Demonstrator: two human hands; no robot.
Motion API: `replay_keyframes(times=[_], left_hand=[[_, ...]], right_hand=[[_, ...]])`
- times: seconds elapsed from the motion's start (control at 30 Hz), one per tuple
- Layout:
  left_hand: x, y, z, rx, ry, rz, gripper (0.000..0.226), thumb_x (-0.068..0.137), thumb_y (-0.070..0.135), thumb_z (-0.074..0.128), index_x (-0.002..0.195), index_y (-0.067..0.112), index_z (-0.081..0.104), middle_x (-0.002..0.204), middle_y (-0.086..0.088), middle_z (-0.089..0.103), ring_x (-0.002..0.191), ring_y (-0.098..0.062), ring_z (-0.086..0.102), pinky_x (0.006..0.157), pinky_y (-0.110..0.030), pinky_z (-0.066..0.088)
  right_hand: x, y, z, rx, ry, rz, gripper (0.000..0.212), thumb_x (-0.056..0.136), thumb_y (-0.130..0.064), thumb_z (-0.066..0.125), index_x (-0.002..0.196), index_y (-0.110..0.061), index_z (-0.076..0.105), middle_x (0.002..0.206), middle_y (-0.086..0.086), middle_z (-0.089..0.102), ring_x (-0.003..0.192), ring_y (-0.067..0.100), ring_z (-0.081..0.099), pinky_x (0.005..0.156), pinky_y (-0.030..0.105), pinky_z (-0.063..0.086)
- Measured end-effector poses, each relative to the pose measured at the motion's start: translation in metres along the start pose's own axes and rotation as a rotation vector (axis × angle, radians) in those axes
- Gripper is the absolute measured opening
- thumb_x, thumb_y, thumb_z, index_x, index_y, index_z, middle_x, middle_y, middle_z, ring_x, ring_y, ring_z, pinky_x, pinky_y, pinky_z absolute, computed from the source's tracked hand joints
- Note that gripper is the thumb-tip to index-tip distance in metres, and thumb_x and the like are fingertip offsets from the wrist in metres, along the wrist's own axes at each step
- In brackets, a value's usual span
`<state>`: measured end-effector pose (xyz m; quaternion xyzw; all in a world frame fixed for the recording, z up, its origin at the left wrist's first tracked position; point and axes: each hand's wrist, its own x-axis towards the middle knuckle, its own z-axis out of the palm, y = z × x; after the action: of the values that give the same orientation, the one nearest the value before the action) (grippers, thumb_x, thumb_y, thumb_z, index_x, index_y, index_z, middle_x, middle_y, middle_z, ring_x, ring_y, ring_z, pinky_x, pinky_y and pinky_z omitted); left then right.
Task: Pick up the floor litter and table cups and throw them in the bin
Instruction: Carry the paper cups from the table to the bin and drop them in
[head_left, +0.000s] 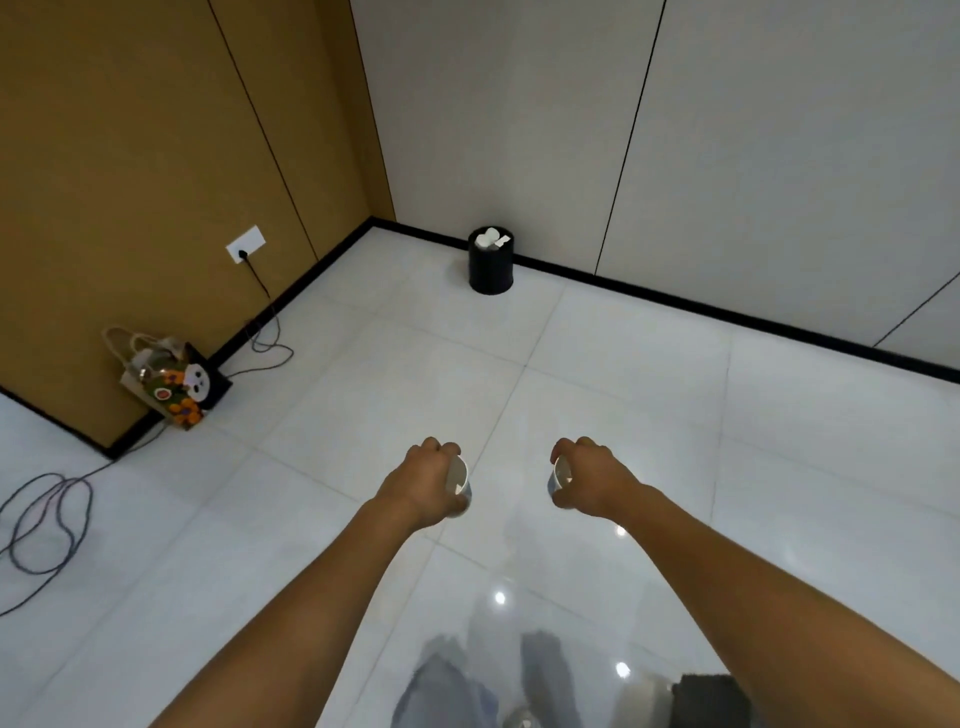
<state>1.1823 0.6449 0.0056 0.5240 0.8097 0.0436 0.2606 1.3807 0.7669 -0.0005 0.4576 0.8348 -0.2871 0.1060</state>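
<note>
My left hand (423, 480) grips a white paper cup (459, 480) from above, its mouth turned toward the middle. My right hand (589, 480) grips a second white paper cup (560, 477) the same way. Both are held out over the white tiled floor at about the same height. A black round bin (491, 267) stands ahead by the far wall, well beyond both hands, with white paper litter (489, 239) showing at its top.
A patterned gift bag (171, 379) leans at the corner of the brown wall on the left. A dark cable (47, 525) runs from a wall socket (245, 244) and loops across the floor at left. A dark object (709, 701) sits at the bottom right.
</note>
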Motion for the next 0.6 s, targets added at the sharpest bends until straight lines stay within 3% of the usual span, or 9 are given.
replay_keyframes(times=[0.33, 0.6], left_hand=[[0.250, -0.072, -0.120, 0.009, -0.033, 0.002, 0.067, 0.083, 0.039, 0.065, 0.141, 0.019, 0.037, 0.134, -0.005, 0.041, 0.125, -0.025, 0.039, 0.096, -0.036, 0.044], [0.427, -0.081, -0.223, 0.056, -0.038, 0.047, 0.067, 0.082, 0.038, 0.066, 0.140, 0.018, 0.037, 0.134, -0.005, 0.040, 0.125, -0.025, 0.038, 0.094, -0.036, 0.045]], right_hand=[[0.249, -0.062, -0.082, 0.056, 0.000, 0.026, 0.052, 0.080, -0.022, 0.069, 0.127, -0.018, 0.048, 0.122, 0.007, 0.047, 0.114, 0.027, 0.047, 0.086, 0.036, 0.051], [0.409, -0.091, -0.168, 0.106, 0.026, 0.065, 0.054, 0.079, -0.023, 0.071, 0.128, -0.018, 0.048, 0.120, 0.008, 0.048, 0.113, 0.028, 0.048, 0.087, 0.034, 0.049]])
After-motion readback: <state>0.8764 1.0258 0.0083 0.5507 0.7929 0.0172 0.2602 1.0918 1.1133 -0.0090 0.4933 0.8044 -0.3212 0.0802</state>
